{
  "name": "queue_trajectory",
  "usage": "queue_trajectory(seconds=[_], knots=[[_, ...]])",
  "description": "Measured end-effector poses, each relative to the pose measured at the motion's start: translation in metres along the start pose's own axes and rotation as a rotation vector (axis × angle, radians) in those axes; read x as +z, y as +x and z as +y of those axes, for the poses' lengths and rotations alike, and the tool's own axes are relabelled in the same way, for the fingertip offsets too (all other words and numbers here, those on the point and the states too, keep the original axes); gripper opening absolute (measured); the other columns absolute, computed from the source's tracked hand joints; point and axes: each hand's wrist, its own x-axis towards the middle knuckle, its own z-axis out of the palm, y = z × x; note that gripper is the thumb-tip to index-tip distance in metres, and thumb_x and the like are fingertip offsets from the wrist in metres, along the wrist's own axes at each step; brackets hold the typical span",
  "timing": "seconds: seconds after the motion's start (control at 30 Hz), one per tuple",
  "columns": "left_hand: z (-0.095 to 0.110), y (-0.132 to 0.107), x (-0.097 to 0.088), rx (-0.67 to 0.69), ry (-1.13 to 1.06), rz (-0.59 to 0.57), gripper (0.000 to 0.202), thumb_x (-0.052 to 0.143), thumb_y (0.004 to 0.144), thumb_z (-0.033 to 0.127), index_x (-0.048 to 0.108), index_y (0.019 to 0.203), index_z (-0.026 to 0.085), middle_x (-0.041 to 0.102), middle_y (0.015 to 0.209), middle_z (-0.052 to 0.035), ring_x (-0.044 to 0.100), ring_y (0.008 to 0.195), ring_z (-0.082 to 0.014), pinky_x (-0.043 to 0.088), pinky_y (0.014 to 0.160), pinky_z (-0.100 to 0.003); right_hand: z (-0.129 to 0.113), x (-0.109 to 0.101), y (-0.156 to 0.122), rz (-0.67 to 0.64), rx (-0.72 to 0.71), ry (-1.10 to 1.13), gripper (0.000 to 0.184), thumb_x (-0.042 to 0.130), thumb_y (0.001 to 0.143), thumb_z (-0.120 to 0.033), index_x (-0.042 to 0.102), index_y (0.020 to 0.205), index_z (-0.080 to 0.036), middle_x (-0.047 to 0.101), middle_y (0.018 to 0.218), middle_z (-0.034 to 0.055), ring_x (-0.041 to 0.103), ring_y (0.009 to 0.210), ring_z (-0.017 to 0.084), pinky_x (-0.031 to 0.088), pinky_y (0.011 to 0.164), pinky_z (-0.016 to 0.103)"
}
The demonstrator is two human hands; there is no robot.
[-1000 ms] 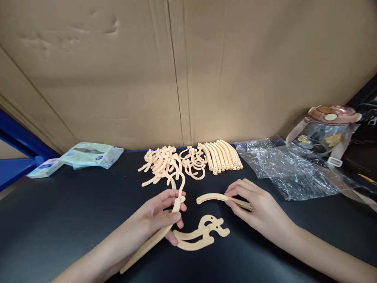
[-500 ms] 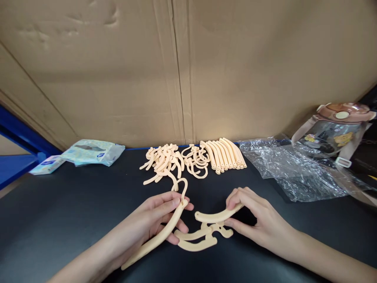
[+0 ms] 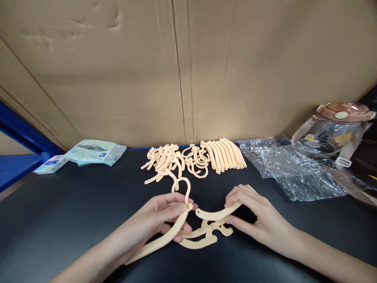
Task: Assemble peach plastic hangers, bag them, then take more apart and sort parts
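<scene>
My left hand (image 3: 160,220) is closed around a long curved beige plastic arm with a hook on its top end (image 3: 165,235); the hook rises above my fingers. My right hand (image 3: 259,218) pinches a second curved beige arm (image 3: 215,214), whose free end points left and lies close to the hook joint of the first. Under both, two more beige pieces (image 3: 200,237) lie flat on the black table (image 3: 73,212).
Behind the hands lie a loose heap of beige hooks and arms (image 3: 165,161) and a tidy row of arms (image 3: 225,153). Clear plastic wrap (image 3: 291,169) and a water bottle (image 3: 332,129) sit at right, tissue packs (image 3: 94,151) at left, a cardboard wall behind.
My right hand lifted its arm piece off the table and carried it left toward the hooked piece. My left hand shifted slightly right, raising the hook end.
</scene>
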Motion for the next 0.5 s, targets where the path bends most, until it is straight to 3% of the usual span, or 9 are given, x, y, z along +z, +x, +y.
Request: queue_trajectory(seconds=[0.13, 0.27, 0.5], knots=[[-0.0014, -0.0003, 0.0002, -0.007, -0.004, -0.003, 0.028, 0.07, 0.084, 0.04, 0.069, 0.095, 0.014, 0.065, 0.081, -0.003, 0.065, 0.068, -0.0134, 0.054, 0.06, -0.021, 0.0021, 0.001, 0.0014, -0.013, -0.041, 0.0, 0.01, 0.058, 0.093, -0.027, 0.058, 0.101, -0.022, 0.063, 0.094, 0.0037, 0.057, 0.086, 0.017, 0.042, 0.076, 0.032], [-0.0028, -0.0007, 0.0011, -0.014, 0.014, -0.004, 0.029, 0.072, 0.082, 0.041, 0.069, 0.094, 0.014, 0.067, 0.085, -0.0035, 0.066, 0.064, -0.0132, 0.054, 0.057, -0.02, 0.0005, 0.0011, 0.003, -0.034, -0.06, -0.031, 0.008, 0.056, 0.094, -0.028, 0.061, 0.095, -0.021, 0.063, 0.092, 0.004, 0.057, 0.084, 0.017, 0.041, 0.075, 0.032], [-0.003, 0.0013, 0.0032, -0.025, 0.081, -0.056, 0.034, 0.071, 0.081, 0.042, 0.069, 0.104, 0.016, 0.067, 0.072, -0.0022, 0.066, 0.062, -0.0134, 0.052, 0.054, -0.019, -0.001, 0.0016, 0.0029, -0.035, -0.076, -0.065, 0.011, 0.056, 0.094, -0.029, 0.065, 0.095, -0.023, 0.064, 0.092, 0.003, 0.057, 0.084, 0.016, 0.042, 0.074, 0.031]])
